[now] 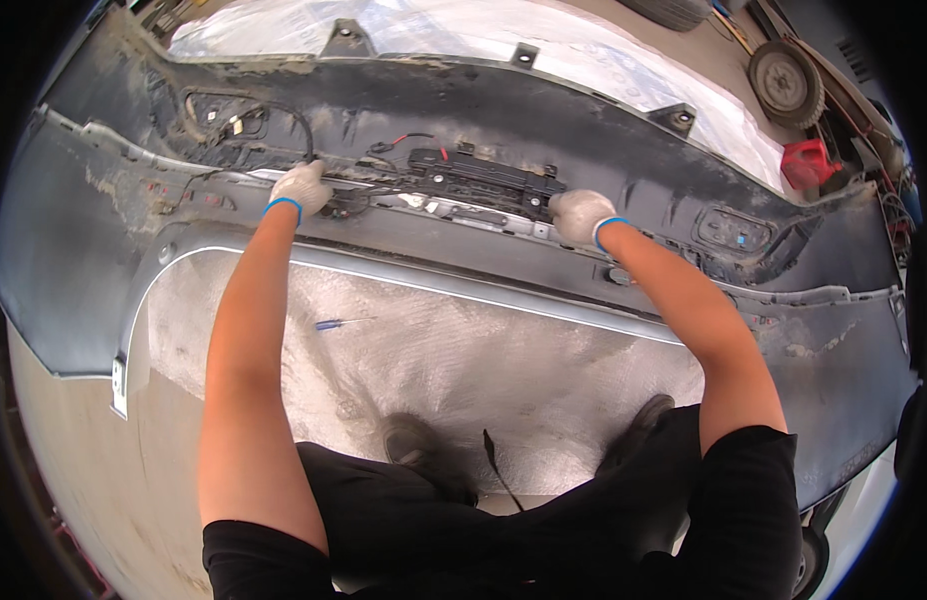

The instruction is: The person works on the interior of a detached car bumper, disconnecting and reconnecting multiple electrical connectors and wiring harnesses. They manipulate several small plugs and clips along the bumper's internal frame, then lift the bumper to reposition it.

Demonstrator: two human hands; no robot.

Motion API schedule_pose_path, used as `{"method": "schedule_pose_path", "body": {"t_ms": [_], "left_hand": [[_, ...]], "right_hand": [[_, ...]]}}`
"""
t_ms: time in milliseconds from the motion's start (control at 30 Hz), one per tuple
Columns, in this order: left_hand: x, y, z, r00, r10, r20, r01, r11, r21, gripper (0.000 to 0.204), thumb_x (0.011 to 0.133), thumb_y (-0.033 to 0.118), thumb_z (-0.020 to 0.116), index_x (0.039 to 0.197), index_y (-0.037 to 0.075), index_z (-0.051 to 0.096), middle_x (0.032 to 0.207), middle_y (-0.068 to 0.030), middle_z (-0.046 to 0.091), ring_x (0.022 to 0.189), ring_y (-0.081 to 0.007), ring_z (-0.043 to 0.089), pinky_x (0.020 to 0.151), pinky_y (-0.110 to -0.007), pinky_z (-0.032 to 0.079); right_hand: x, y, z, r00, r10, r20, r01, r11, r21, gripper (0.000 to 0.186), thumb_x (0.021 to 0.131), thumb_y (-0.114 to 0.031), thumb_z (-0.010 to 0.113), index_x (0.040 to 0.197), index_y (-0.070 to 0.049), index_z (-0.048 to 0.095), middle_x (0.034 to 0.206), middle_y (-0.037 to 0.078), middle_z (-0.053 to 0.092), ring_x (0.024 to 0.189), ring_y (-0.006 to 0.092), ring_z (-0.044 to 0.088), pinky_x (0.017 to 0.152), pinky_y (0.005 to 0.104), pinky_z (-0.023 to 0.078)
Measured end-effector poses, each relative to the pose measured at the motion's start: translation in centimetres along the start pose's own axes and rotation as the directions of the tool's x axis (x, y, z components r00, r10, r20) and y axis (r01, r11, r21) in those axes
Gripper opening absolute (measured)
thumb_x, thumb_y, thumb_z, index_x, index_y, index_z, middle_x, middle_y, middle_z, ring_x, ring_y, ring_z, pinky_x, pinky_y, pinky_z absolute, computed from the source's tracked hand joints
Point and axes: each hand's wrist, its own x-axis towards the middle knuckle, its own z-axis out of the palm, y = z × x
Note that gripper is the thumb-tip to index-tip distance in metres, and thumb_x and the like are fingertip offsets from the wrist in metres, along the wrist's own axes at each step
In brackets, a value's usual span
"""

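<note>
A large dark car bumper (423, 95) lies inner side up across the view, dusty and scuffed. My left hand (301, 190), in a pale glove with a blue cuff, is closed on a black cable (305, 130) that curves down from the bumper's left recess. My right hand (581, 217), gloved alike, has its fingers curled at the right end of a long black plastic module (483, 178) in the bumper's middle. Its fingertips are partly hidden there. A short lead with a red section (415, 136) lies at the module's left.
A blue-handled screwdriver (329, 325) lies on silvery wrap sheeting (463, 360) in front of the bumper, near my shoes. More white sheeting (423, 28) lies behind it. A wheel (785, 84) and a red object (808, 164) stand at the far right.
</note>
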Motion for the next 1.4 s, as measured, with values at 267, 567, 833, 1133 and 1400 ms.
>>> {"method": "schedule_pose_path", "body": {"t_ms": [267,567,833,1133,1400], "left_hand": [[-0.3,-3.7,0.2,0.972,-0.203,-0.122,0.205,0.979,0.008,0.045,0.088,0.018,0.054,0.132,0.019,0.061,0.14,-0.0175,0.056,0.129,-0.0356,0.057,0.107,-0.046,0.046],[-0.8,-3.4,0.8,1.0,-0.02,0.02,0.021,0.999,-0.039,0.03,0.087,0.023,0.056,0.109,0.014,0.075,0.115,-0.0161,0.072,0.11,-0.0341,0.068,0.097,-0.044,0.053],[1.4,0.0,3.9,0.962,0.169,0.213,-0.18,0.983,0.031,0.032,0.083,0.022,0.057,0.106,0.013,0.077,0.111,-0.0161,0.073,0.107,-0.0343,0.068,0.095,-0.043,0.052],[-0.6,2.8,0.9,0.981,0.164,0.108,-0.164,0.986,-0.008,0.034,0.084,0.022,0.055,0.107,0.006,0.076,0.111,-0.0204,0.072,0.108,-0.0375,0.067,0.097,-0.045,0.051],[-0.2,6.3,-1.0,0.981,0.183,0.057,-0.18,0.982,-0.055,0.035,0.085,0.024,0.055,0.11,0.01,0.075,0.114,-0.0189,0.071,0.11,-0.0369,0.066,0.098,-0.045,0.051]], "right_hand": [[1.8,-6.1,-1.3,0.937,-0.245,-0.249,0.25,0.968,-0.011,0.029,0.089,-0.017,0.051,0.11,-0.003,0.064,0.113,0.021,0.066,0.106,0.0367,0.066,0.092,0.0481,0.052],[2.8,-5.7,-0.4,0.933,-0.232,-0.274,0.267,0.959,0.097,0.033,0.087,-0.022,0.053,0.111,-0.002,0.064,0.111,0.022,0.066,0.104,0.0389,0.065,0.094,0.049,0.05],[3.3,-3.9,-1.0,0.911,-0.185,-0.368,0.24,0.965,0.108,0.032,0.089,-0.023,0.055,0.111,-0.003,0.066,0.106,0.023,0.068,0.105,0.0377,0.065,0.093,0.0485,0.05],[3.0,-4.6,-1.0,0.906,-0.212,-0.367,0.244,0.969,0.043,0.029,0.092,-0.026,0.054,0.099,-0.001,0.066,0.091,0.023,0.07,0.091,0.0395,0.067,0.086,0.0502,0.051],[2.2,-3.7,-1.0,0.849,-0.243,-0.47,0.243,0.968,-0.061,0.03,0.093,-0.026,0.055,0.085,0.0,0.067,0.091,0.025,0.069,0.088,0.0416,0.067,0.084,0.0518,0.051]]}}
